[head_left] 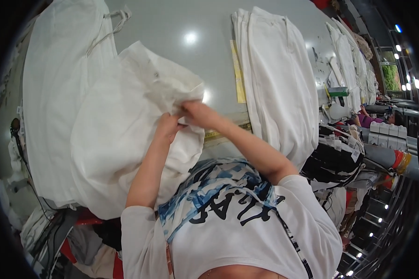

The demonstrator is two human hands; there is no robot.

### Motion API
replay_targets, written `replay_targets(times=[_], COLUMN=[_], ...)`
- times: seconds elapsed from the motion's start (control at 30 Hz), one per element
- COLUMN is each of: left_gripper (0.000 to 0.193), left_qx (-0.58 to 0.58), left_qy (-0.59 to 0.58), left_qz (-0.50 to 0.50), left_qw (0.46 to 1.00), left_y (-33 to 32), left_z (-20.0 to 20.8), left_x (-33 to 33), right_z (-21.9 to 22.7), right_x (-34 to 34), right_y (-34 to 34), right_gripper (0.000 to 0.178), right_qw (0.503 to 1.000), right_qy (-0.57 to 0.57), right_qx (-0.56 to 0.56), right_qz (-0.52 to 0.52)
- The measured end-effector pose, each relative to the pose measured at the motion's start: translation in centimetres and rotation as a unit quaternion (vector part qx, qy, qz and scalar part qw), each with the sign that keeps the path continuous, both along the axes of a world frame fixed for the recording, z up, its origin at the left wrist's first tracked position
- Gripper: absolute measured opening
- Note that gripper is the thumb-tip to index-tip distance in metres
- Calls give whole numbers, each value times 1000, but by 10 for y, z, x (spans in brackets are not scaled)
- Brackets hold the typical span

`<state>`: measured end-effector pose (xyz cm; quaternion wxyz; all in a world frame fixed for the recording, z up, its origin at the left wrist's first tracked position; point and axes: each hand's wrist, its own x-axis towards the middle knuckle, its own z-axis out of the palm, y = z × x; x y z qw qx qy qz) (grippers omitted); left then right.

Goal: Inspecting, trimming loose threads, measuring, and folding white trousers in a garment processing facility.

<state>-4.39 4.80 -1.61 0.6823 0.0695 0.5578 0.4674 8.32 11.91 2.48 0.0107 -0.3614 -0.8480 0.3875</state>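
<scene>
A bulky white garment (111, 125) lies bunched on the table in front of me, possibly trousers. A small round metal fitting shows near its upper part. My left hand (168, 126) is closed on a fold at its right side, fingertips partly tucked into the cloth. Close beside it, my right hand (198, 114) pinches the same garment, its fingers partly hidden by fabric and slightly blurred. Whether the hands also hold something small between them is hidden.
More white garments (56, 93) with a grey drawstring lie at left. Folded white trousers (277, 79) are stacked at right, beside a yellow strip (238, 69). A tape measure (212, 134) runs along the grey table's (172, 18) near edge. Black clothes (333, 158) hang at right; another person (370, 120) is beyond.
</scene>
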Motion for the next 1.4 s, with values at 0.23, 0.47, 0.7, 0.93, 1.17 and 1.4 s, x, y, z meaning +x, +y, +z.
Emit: replay_targets(times=[0.23, 0.47, 0.7, 0.93, 1.17, 1.4], left_gripper=[28, 25, 26, 35, 33, 26], left_qx=[-3, 15, 4, -11, 40, 43], left_qy=[-29, 1, 120, 184, 342, 291], left_qz=[27, 52, 42, 56, 59, -28], left_qw=[999, 999, 992, 981, 937, 955], left_y=[-8, -15, -12, 3, 43, 91], left_z=[5, 13, 17, 27, 38, 61], left_x=[1, 11, 20, 47, 92, 145], right_z=[-30, -33, -4, 31, 51, 38], right_x=[-2, -8, 42, 190, 306, 315], right_y=[10, 8, 23, 208, 395, 487], right_gripper=[19, 24, 19, 17, 23, 24], right_qw=[991, 980, 981, 948, 876, 900], right_qy=[84, 127, 127, 9, -77, -84], right_qx=[-81, -91, 138, 248, 299, 288], right_qz=[-64, -122, -55, -197, -370, -317])
